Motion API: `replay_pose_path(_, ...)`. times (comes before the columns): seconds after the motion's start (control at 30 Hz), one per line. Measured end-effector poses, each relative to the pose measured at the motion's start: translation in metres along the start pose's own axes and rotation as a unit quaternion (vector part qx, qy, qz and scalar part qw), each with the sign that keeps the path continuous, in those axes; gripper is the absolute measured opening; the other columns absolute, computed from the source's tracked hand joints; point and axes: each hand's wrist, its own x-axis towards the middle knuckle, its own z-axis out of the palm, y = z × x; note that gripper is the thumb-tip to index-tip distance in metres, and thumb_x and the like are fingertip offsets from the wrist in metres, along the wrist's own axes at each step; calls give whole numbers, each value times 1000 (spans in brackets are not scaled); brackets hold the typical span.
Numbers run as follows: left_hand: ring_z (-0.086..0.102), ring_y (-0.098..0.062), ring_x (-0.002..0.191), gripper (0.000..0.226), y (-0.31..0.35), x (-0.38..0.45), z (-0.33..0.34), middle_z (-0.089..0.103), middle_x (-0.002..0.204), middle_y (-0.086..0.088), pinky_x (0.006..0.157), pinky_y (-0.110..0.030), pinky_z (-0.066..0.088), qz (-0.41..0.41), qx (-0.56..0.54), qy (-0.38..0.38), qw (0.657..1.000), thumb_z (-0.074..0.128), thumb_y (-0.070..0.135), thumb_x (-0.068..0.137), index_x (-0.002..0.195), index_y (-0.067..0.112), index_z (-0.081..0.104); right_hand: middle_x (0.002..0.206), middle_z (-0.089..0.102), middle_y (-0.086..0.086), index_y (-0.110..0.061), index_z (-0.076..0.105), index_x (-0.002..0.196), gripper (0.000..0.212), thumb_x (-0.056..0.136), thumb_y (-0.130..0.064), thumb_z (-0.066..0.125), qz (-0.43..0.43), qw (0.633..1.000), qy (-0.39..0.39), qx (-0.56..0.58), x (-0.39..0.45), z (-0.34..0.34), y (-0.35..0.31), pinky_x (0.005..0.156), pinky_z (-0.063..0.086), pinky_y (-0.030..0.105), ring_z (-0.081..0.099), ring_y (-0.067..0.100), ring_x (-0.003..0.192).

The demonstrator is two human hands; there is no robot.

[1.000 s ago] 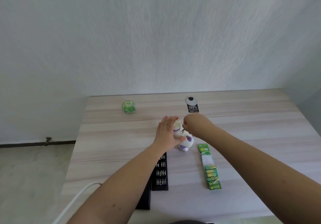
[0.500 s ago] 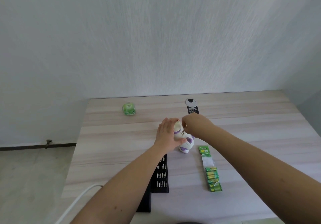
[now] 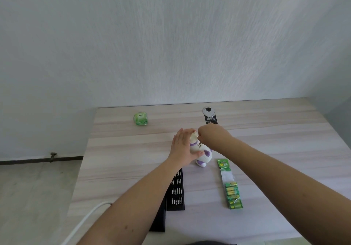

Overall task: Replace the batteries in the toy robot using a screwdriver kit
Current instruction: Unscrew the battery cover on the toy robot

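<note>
A white and purple toy robot (image 3: 203,155) lies on the wooden table (image 3: 266,140) near its middle. My left hand (image 3: 182,147) grips the toy's body from the left, thumb under it. My right hand (image 3: 212,137) is curled over the toy's upper end and pinches a thin screwdriver (image 3: 199,143) whose tip meets the toy; most of the tool is hidden by the fist. The black screwdriver kit tray (image 3: 176,189) with rows of bits lies under my left forearm. A green strip of batteries (image 3: 230,189) lies to the right of the toy.
A green tissue pack (image 3: 141,118) sits at the back left of the table. A grey cable grommet (image 3: 209,111) and a black "100%" tag (image 3: 210,120) are behind my right hand. A white cable (image 3: 85,220) hangs off the left table edge.
The hands stay on the toy; my right fist has shifted slightly over the toy's upper end. The camera has tilted a little.
</note>
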Motion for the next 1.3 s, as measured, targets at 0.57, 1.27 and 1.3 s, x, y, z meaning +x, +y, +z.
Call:
replay_pose_path(0.57, 26, -30, 141, 80, -1, -1, 0, 47, 134, 5, 114, -43, 25, 1, -5, 4, 1000, 81, 46, 64, 122, 40, 27, 92, 64, 7, -7, 64, 95, 18, 83, -11, 51, -6, 999, -5, 31, -1, -2, 2, 70, 52, 33, 63, 26, 84)
replay_pose_path(1.27, 30, -28, 137, 79, -6, 1, 5, 48, 129, 5, 111, -43, 29, 3, 7, 7, 1000, 79, 50, 62, 127, 27, 40, 102, 65, 7, -12, 65, 103, 20, 86, -15, 53, -19, 998, 26, 50, -10, -4, 10, 78, 51, 34, 61, 26, 97)
replay_pose_path(1.3, 29, -28, 138, 79, -6, 0, 4, 47, 130, 5, 111, -43, 28, 3, 6, 5, 1000, 78, 51, 62, 127, 29, 38, 102, 65, 7, -12, 65, 103, 20, 86, -15, 53, -19, 998, 28, 50, -11, -4, 10, 77, 51, 33, 61, 25, 97)
